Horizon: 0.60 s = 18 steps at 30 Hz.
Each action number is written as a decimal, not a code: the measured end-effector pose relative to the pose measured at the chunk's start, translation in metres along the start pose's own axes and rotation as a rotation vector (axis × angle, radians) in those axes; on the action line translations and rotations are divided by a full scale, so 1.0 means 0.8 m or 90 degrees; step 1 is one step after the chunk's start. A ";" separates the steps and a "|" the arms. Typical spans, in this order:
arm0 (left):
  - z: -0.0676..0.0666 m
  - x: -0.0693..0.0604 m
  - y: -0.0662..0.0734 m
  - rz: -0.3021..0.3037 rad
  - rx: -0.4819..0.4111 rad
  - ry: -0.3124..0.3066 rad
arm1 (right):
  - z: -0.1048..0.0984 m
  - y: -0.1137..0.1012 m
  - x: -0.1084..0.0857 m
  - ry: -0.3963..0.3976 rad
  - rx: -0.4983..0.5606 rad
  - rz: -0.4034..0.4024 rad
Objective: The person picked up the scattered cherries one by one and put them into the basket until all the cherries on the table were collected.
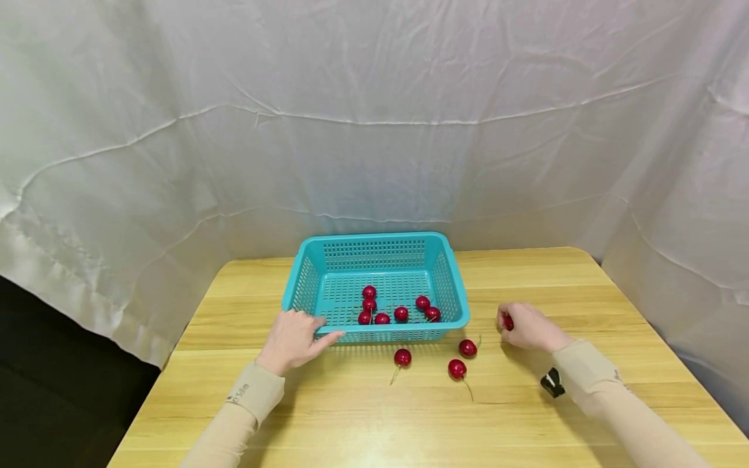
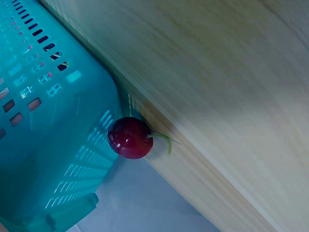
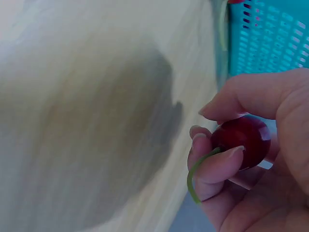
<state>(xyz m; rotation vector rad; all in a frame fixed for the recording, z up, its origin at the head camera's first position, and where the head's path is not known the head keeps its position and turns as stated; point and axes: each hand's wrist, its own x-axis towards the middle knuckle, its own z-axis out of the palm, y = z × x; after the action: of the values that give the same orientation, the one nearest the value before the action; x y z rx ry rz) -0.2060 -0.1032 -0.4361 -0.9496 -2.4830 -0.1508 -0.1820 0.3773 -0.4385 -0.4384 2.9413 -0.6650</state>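
A turquoise plastic basket (image 1: 380, 329) stands on the table with several dark red cherries, among them a cherry (image 1: 401, 314), on its slatted floor. My left hand (image 1: 297, 339) grips the rim at the basket's front left corner, fingers over the edge and thumb along the front. To the right of the basket, my right hand (image 1: 529, 326) pinches a cherry (image 3: 244, 140) with a green stem, seen clearly in the right wrist view. Three loose cherries lie in front of the basket: one cherry (image 1: 402, 357), another cherry (image 1: 457, 369) and a third cherry (image 1: 467, 348).
The wooden table (image 1: 351, 416) has a pale curtain (image 1: 374, 162) hanging behind and at its sides. A small black object (image 1: 552, 383) shows by the right wrist. In the left wrist view, a stemmed cherry (image 2: 130, 137) sits close to the basket's wall.
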 end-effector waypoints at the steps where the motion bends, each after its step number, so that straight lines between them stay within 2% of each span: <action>1: 0.000 0.000 0.000 0.000 0.000 0.000 | -0.002 -0.002 0.000 0.006 0.004 -0.004; 12: -0.002 0.000 0.001 -0.006 0.006 -0.015 | -0.025 -0.022 0.008 0.089 -0.019 -0.036; 18: -0.002 0.000 0.001 -0.009 0.008 -0.020 | -0.043 -0.040 0.008 0.114 -0.019 -0.055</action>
<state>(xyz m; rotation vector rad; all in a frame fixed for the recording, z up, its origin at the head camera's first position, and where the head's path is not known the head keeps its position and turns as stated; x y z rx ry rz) -0.2051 -0.1028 -0.4347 -0.9366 -2.5166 -0.1267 -0.1853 0.3618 -0.3942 -0.5372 3.1193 -0.7066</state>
